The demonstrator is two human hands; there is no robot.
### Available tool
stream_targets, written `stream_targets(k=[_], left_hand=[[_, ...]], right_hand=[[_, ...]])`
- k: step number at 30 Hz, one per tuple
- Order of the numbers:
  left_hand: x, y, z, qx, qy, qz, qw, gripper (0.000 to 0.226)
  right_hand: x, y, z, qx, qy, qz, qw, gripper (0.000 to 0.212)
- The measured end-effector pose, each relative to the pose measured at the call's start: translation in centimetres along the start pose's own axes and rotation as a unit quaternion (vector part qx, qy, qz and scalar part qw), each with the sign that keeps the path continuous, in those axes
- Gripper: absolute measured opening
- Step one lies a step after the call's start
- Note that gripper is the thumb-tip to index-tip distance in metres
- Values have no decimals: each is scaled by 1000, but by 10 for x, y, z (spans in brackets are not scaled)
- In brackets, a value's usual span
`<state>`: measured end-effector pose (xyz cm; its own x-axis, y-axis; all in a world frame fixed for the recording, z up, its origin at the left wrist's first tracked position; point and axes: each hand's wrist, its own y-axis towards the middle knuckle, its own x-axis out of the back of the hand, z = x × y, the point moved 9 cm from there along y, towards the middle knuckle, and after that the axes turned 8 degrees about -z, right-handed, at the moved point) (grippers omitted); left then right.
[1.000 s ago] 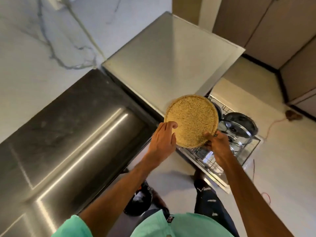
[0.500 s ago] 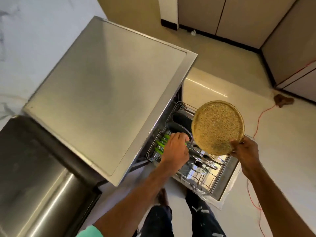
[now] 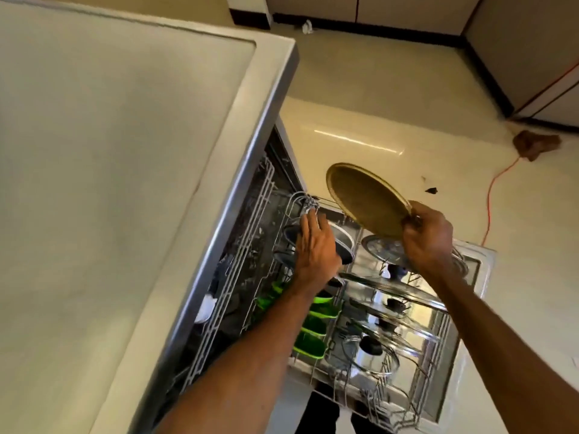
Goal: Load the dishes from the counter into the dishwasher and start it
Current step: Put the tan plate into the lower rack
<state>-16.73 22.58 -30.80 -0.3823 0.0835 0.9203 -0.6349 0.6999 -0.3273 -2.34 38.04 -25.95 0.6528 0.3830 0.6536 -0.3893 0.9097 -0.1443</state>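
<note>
**Golden plate held above the loaded dishwasher rack**

Nearest the camera, two bare forearms reach over the lower rack [image 3: 385,411], which stands out of the dishwasher [image 3: 247,170] above its lowered door. The machine's pale, flat top fills the left of the view.

In the near part of the rack, at least three glass lids [image 3: 369,355] with dark knobs lean on edge. Just beside them to the left, at least four green dishes [image 3: 316,327] stand in a row.

Further in, the left hand [image 3: 316,245] lies with its fingers nearly straight on a dark round pan [image 3: 344,245] at the back of the rack. It grips nothing that can be seen.

To the right, the right hand [image 3: 427,238] has its fingers and thumb curled round the near rim of the one golden plate [image 3: 366,203]. The plate is tilted and held in the air above the far end of the rack, touching none of the dishes.

Beyond lies a glossy cream floor [image 3: 376,120]. One orange cord [image 3: 488,198] runs across it to a brown rag [image 3: 535,145]. Farthest off, pale cabinets [image 3: 407,7] stand above a dark skirting.
</note>
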Motion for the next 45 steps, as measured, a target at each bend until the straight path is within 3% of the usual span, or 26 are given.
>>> stream_targets(k=[3, 7, 14, 20, 25, 35, 40, 45], left_hand=[[-41, 31, 9, -53, 91, 71, 992, 112], [-75, 37, 24, -95, 126, 113, 981, 110], [-67, 17, 40, -73, 32, 20, 997, 94], [-75, 11, 44, -48, 6, 22, 999, 93], [-79, 11, 45, -40, -4, 26, 999, 96], [-84, 16, 44, -49, 20, 47, 998, 104], [-76, 25, 44, -47, -10, 28, 998, 103], [-65, 22, 40, -46, -10, 22, 999, 102]], right_hand=[[-31, 18, 4, 30, 6, 25, 999, 34], [-67, 34, 5, 56, 9, 68, 996, 36], [-112, 51, 20, 98, -33, 116, 988, 29], [-165, 60, 21, 135, -114, 168, 970, 25], [-199, 49, -12, 80, -170, 243, 952, 31], [-202, 67, -34, 74, -248, 249, 933, 43], [-197, 68, -45, 79, -214, 272, 935, 37], [-175, 49, -46, 102, -170, 230, 953, 55]])
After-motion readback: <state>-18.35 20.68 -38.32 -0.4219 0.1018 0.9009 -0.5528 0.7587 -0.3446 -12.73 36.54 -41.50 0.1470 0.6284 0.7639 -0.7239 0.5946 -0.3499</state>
